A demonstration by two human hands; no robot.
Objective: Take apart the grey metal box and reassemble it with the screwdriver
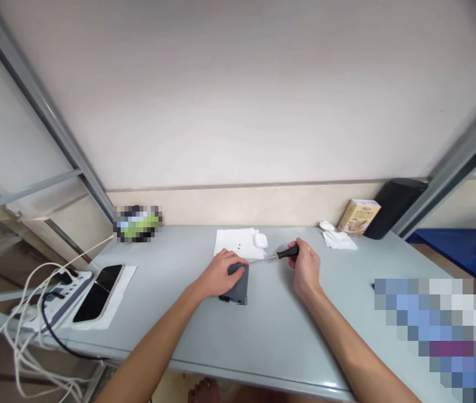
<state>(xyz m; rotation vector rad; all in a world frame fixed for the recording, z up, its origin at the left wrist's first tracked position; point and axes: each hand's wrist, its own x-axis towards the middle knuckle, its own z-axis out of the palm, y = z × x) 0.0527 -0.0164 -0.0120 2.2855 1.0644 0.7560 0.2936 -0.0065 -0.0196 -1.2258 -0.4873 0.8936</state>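
On the grey desk (204,347) lies a small dark grey box-shaped device (240,286). My left hand (221,272) is closed over its left and far side, thumb on top, holding it down. In my right hand (306,266) is a screwdriver (288,253) with a black and yellow handle, gripped from the right. Its thin metal shaft points left, and the tip reaches the device's far edge near my left fingers; the exact contact is hidden. Behind them, a white paper sheet (231,238) carries several tiny dark bits, perhaps screws, and a white rounded case (260,240).
At left, a phone (99,294) lies on paper beside a power strip (64,296) with tangled white cables (17,341). Crumpled tissues (339,240), a yellow carton (358,217) and a black cylinder (395,207) stand back right. Blurred items lie at far left and right front.
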